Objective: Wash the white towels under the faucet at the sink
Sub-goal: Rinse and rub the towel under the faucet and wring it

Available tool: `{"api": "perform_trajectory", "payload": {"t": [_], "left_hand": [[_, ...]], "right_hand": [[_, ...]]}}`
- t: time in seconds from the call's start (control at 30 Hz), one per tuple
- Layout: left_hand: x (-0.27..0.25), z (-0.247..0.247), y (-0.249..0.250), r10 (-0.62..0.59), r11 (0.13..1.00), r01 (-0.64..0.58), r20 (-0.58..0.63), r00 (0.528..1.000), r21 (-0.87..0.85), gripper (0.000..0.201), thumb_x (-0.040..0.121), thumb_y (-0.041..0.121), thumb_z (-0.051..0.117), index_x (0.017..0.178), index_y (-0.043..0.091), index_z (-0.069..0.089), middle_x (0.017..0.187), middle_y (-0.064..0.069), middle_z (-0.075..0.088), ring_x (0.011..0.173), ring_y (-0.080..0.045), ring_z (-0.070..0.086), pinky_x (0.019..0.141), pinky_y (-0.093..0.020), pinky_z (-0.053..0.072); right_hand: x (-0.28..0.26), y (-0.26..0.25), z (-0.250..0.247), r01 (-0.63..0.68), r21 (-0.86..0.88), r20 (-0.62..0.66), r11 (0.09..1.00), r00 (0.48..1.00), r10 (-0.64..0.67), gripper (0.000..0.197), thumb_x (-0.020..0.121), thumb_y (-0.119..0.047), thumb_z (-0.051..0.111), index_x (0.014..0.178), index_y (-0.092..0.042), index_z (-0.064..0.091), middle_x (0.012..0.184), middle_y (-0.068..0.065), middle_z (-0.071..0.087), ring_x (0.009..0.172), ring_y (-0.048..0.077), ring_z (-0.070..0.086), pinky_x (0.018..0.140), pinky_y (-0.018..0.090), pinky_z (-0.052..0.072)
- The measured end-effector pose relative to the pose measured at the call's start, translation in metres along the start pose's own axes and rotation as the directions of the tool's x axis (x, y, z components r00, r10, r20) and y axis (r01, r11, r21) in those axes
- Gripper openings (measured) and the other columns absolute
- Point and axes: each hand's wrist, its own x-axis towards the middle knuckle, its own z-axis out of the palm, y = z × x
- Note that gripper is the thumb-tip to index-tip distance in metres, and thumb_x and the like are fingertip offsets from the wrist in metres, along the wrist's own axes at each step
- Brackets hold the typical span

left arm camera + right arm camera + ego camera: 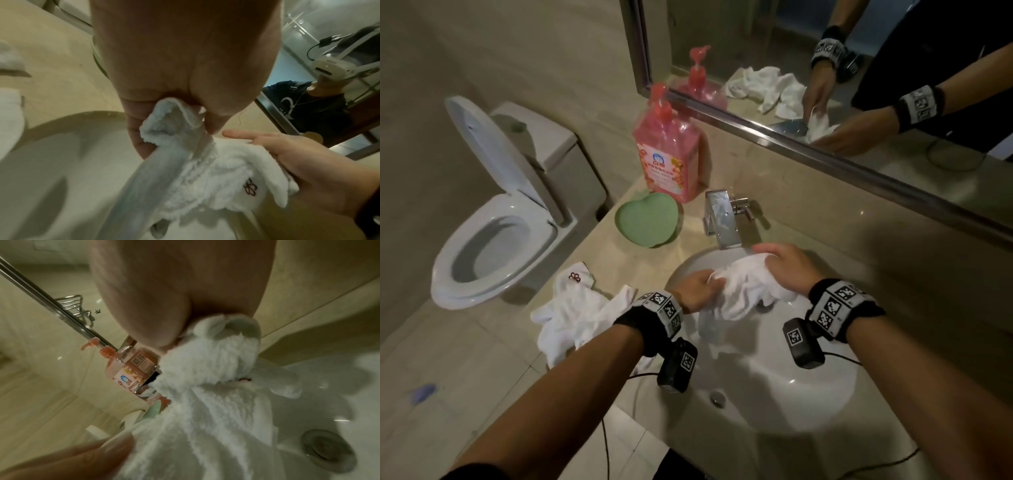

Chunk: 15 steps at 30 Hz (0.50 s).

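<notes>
A white towel (746, 291) hangs bunched over the sink basin (774, 377), just below the chrome faucet (722, 219). My left hand (702, 284) pinches its left end; in the left wrist view the left hand (174, 129) has thumb and fingers closed on a folded edge of the towel (216, 178). My right hand (784, 263) grips the right end from above, and its index finger sticks out straight. The right wrist view shows the towel (205, 378) coming out from under the right hand (179, 337). More white towels (571, 308) lie heaped on the counter at left.
A pink soap bottle (667, 161) and a green heart-shaped dish (647, 219) stand on the counter left of the faucet. The drain (327, 451) shows in the basin. An open toilet (493, 219) is at far left. A mirror (859, 85) runs behind the counter.
</notes>
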Motion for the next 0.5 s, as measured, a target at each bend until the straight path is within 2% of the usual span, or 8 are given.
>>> {"api": "perform_trajectory", "payload": {"t": [0.07,0.1,0.2,0.3,0.43,0.5], "left_hand": [[0.014,-0.003,-0.003,-0.003,1.000,0.003,-0.002,1.000,0.020,0.041,0.104,0.040,0.039,0.121,0.009,0.061,0.122,-0.012,0.064,0.110,-0.028,0.060,0.094,-0.034,0.045],[0.021,-0.004,-0.005,-0.011,1.000,0.012,-0.006,1.000,0.019,0.042,0.104,0.041,0.039,0.122,0.010,0.061,0.122,-0.012,0.064,0.110,-0.028,0.060,0.096,-0.035,0.046],[0.037,-0.009,-0.007,-0.040,0.998,0.039,-0.021,0.999,-0.045,0.043,0.102,0.044,0.042,0.120,0.011,0.062,0.118,-0.012,0.066,0.108,-0.030,0.062,0.099,-0.042,0.048],[0.046,-0.013,-0.008,-0.018,0.994,0.015,-0.029,0.999,-0.109,0.042,0.102,0.040,0.044,0.121,0.007,0.061,0.118,-0.016,0.067,0.109,-0.032,0.063,0.099,-0.046,0.048],[0.052,-0.014,-0.010,0.002,0.987,-0.005,-0.022,1.000,-0.162,0.039,0.103,0.039,0.044,0.119,0.008,0.061,0.119,-0.020,0.066,0.106,-0.030,0.064,0.098,-0.045,0.049],[0.056,-0.013,-0.012,0.019,0.988,-0.022,-0.019,1.000,-0.152,0.041,0.103,0.037,0.043,0.129,0.008,0.058,0.123,-0.017,0.065,0.107,-0.025,0.062,0.099,-0.043,0.048]], "right_hand": [[0.016,-0.008,0.003,0.018,0.035,-0.006,0.999,1.000,-0.018,0.048,0.100,0.000,0.039,0.141,-0.016,0.059,0.142,0.005,0.060,0.131,0.021,0.054,0.108,0.030,0.038],[0.023,-0.012,0.005,0.023,0.049,-0.008,0.999,1.000,-0.023,0.049,0.100,0.000,0.039,0.143,-0.016,0.057,0.144,0.005,0.059,0.133,0.022,0.053,0.109,0.030,0.038],[0.040,-0.019,0.008,0.029,0.064,-0.005,0.998,1.000,-0.028,0.049,0.102,-0.001,0.038,0.147,-0.015,0.052,0.149,0.003,0.054,0.138,0.020,0.048,0.106,0.025,0.031],[0.051,-0.021,0.012,0.015,0.089,-0.002,0.996,1.000,-0.015,0.051,0.104,0.000,0.037,0.153,-0.010,0.043,0.157,0.006,0.045,0.145,0.020,0.039,0.108,0.023,0.025],[0.056,-0.017,0.019,0.009,0.117,-0.061,0.993,0.998,-0.002,0.050,0.104,-0.003,0.037,0.154,-0.009,0.040,0.159,0.006,0.042,0.147,0.020,0.036,0.109,0.020,0.022],[0.056,-0.015,0.021,0.021,0.121,-0.087,0.992,0.996,-0.011,0.051,0.103,-0.003,0.038,0.153,-0.011,0.041,0.158,0.005,0.044,0.146,0.018,0.038,0.110,0.019,0.022]]}}
